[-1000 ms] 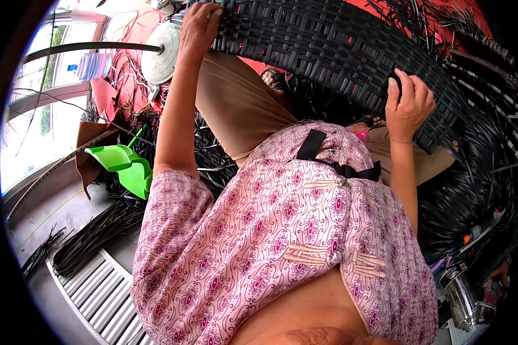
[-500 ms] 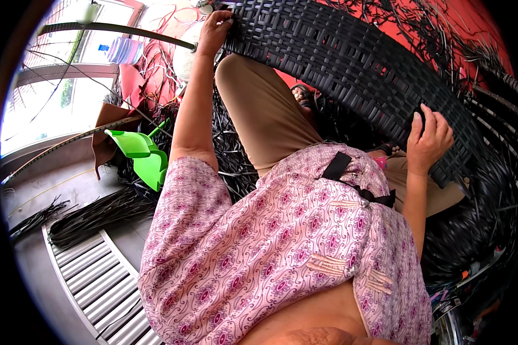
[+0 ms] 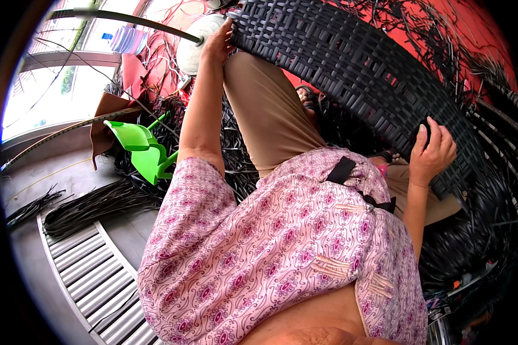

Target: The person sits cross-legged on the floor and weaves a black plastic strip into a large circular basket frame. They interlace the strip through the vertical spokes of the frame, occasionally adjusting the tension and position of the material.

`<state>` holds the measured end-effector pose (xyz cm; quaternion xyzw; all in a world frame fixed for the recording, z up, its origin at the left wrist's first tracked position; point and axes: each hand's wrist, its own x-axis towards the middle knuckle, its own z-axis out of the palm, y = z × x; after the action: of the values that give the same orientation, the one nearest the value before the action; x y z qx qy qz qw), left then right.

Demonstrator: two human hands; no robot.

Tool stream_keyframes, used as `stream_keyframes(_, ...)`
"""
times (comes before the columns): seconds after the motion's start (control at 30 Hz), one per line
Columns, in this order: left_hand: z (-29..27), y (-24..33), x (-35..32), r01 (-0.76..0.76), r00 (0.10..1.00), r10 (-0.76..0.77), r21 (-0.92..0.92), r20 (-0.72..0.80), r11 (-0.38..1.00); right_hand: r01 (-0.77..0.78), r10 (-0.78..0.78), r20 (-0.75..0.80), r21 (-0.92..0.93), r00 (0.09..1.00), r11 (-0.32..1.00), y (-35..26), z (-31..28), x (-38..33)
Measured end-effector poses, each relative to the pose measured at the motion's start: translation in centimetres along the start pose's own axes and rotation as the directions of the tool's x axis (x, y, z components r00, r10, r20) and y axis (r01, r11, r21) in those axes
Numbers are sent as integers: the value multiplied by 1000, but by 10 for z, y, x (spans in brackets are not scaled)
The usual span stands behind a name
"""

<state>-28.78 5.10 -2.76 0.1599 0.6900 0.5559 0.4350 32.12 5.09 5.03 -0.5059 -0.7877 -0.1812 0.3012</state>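
Observation:
A curved panel of black woven plastic wicker [image 3: 351, 69] slants across my lap from upper left to lower right, with small gaps in its weave. My left hand [image 3: 217, 45] is at its upper left end, fingers closed along the edge. Over the lower right part of the panel is my right hand [image 3: 433, 150], its fingers bent and the thumb close to the index finger. Something dark shows between that thumb and finger, but I cannot tell what it is.
Loose black strips [image 3: 472, 230] lie heaped around my legs and on the red floor [image 3: 477, 34]. A green dustpan [image 3: 149, 161] is on the left, near a bundle of black strips [image 3: 98, 210] and a white slatted rack [image 3: 92, 270]. A large water bottle [image 3: 129, 40] stands by the window.
The left hand's fingers have straightened along the panel's end and shifted slightly lower in view. My right hand stays at nearly the same spot. The whole view has shifted slightly.

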Motion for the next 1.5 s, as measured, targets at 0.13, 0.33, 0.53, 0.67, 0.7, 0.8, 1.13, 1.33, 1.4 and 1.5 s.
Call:
stream_keyframes(0.13, 17, 8, -17, 61, 993, -48, -119, 104, 991, 8, -8, -4, -11, 1000, 1000, 0, -1, 0)
stream_keyframes(0.33, 38, 14, -8, -43, 983, 74, -183, 165, 982, 21, -21, -14, -6, 1000, 1000, 1, 0, 1)
stream_keyframes(0.53, 52, 19, -9, -90, 994, 102, -218, 45, 972, 8, -7, -15, 19, 1000, 1000, 1, 5, 1)
stream_keyframes(0.67, 25, 9, 45, -177, 975, 210, -324, 70, 929, -54, 54, 13, 43, 998, 998, -13, 12, 6)
stream_keyframes(0.7, 15, 7, 56, -165, 979, 197, -355, 56, 920, -57, 57, 15, 59, 998, 997, -20, 12, 9)
stream_keyframes(0.8, -11, 6, 78, -105, 976, 172, -397, 136, 912, -76, 74, 23, 103, 997, 992, -35, 14, 10)
stream_keyframes(1.13, -1, 9, 53, -247, 954, 294, -426, 49, 871, -40, 40, 0, 92, 999, 995, -49, 16, 13)
stream_keyframes(1.33, -16, 4, 56, -188, 979, 203, -425, -12, 885, -26, 24, 19, 94, 1000, 995, -53, 17, 16)
stream_keyframes(1.4, -21, 10, 62, -144, 989, 142, -341, -29, 929, -35, 32, 35, 88, 999, 996, -53, 14, 15)
stream_keyframes(1.5, 18, 44, 42, -76, 987, 71, -27, -146, 997, -43, 42, 25, 63, 999, 997, -53, 17, 14)
